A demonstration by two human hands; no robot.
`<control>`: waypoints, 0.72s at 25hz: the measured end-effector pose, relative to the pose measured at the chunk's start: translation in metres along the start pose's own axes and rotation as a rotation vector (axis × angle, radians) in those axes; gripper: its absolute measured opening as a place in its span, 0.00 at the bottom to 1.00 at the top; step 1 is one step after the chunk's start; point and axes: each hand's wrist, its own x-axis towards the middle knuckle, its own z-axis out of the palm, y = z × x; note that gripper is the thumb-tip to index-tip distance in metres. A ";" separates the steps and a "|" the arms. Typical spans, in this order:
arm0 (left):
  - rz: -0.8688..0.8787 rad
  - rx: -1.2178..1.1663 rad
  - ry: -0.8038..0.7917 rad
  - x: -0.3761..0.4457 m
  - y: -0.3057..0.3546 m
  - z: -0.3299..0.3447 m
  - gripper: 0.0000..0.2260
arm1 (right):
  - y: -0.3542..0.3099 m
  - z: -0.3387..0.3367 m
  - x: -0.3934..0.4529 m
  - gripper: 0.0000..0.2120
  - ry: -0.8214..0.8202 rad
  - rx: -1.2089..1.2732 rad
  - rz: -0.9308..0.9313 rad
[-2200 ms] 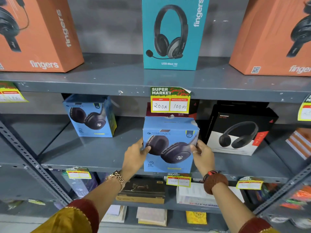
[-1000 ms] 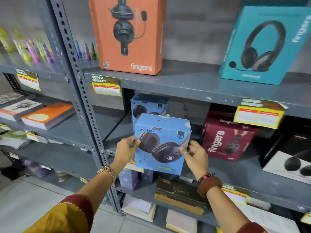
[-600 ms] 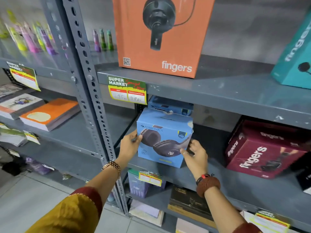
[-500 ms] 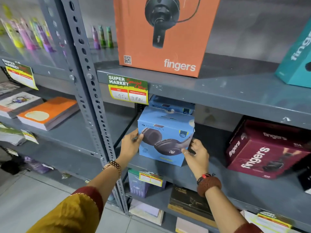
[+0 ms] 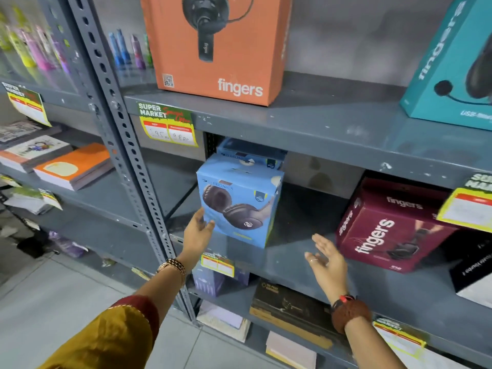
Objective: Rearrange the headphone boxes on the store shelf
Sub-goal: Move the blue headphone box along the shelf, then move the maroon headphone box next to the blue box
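Head cam: the blue headphone box (image 5: 239, 206) is parked upright near the middle shelf (image 5: 292, 259) front edge, another blue box (image 5: 253, 155) right behind. It's brushed by the left hand (image 5: 198, 230), fingers loose; right hand (image 5: 326, 262) spread, nothing held, over bare shelf before the maroon box (image 5: 386, 225).

Front Zebronics box (image 5: 237, 206) on middle shelf (image 5: 292, 265), second Zebronics box (image 5: 253, 155) directly behind; Fingers box (image 5: 386, 227) well right; left hand (image 5: 198, 230) touching front box's left edge.

Books (image 5: 72, 169) lie stacked left of the upright (image 5: 125, 145); coloured bottles (image 5: 34, 49) stand above.
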 end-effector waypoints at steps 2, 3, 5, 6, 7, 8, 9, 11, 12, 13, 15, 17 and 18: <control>-0.032 0.014 0.026 -0.026 -0.009 0.022 0.21 | 0.024 -0.040 -0.007 0.21 0.028 -0.031 0.037; -0.031 0.029 0.028 -0.039 -0.012 0.036 0.19 | 0.034 -0.061 -0.010 0.21 0.045 -0.039 0.055; -0.006 0.049 0.007 -0.066 -0.014 0.075 0.16 | 0.050 -0.106 -0.013 0.21 0.078 -0.050 0.084; 0.009 0.054 -0.018 -0.075 -0.013 0.097 0.14 | 0.056 -0.126 -0.012 0.21 0.110 -0.045 0.090; 0.015 0.051 -0.046 -0.085 -0.011 0.121 0.13 | 0.060 -0.146 -0.010 0.21 0.145 -0.028 0.087; 0.027 0.049 -0.073 -0.093 -0.007 0.144 0.12 | 0.060 -0.162 -0.007 0.21 0.184 -0.001 0.081; 0.040 0.055 -0.101 -0.101 0.001 0.167 0.12 | 0.061 -0.176 -0.002 0.21 0.222 0.030 0.082; 0.097 0.052 -0.171 -0.116 0.024 0.207 0.13 | 0.054 -0.197 0.010 0.24 0.262 0.091 0.084; 0.126 0.038 -0.212 -0.121 0.037 0.226 0.14 | 0.049 -0.207 0.018 0.26 0.254 0.117 0.075; 0.140 0.038 -0.243 -0.123 0.050 0.241 0.16 | 0.044 -0.214 0.027 0.28 0.228 0.137 0.066; 0.171 0.039 -0.285 -0.123 0.071 0.270 0.19 | 0.039 -0.227 0.045 0.32 0.161 0.130 0.068; 0.189 0.028 -0.279 -0.119 0.080 0.287 0.20 | 0.036 -0.230 0.053 0.34 0.083 0.101 0.085; 0.179 0.012 -0.261 -0.117 0.082 0.293 0.20 | 0.035 -0.230 0.055 0.34 0.046 0.093 0.094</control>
